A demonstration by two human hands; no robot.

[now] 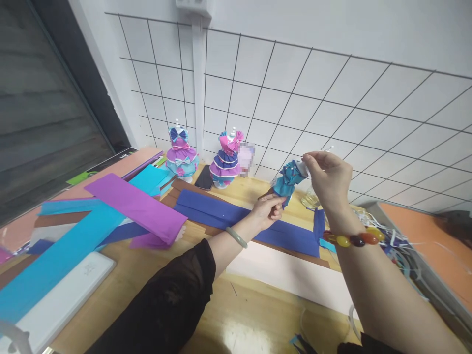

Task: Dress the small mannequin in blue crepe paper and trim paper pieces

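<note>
My left hand (267, 210) is closed around the lower part of a small teal and blue paper dress (288, 181), held up over the wooden table (236, 309). My right hand (328, 177) pinches the top of the same dress with thumb and fingers, where a small white piece shows. A green bangle sits on my left wrist and a bead bracelet on my right. Below my hands a dark blue paper sheet (221, 214) lies flat on the table.
Two finished paper dresses on stands, one (180, 155) and another (226, 160), stand by the wire grid wall (295, 98). A black phone (204, 178) lies between them. Purple (136, 204) and cyan (55, 260) paper sheets lie left; a white case (70, 295) front left; scraps and cords (394, 246) right.
</note>
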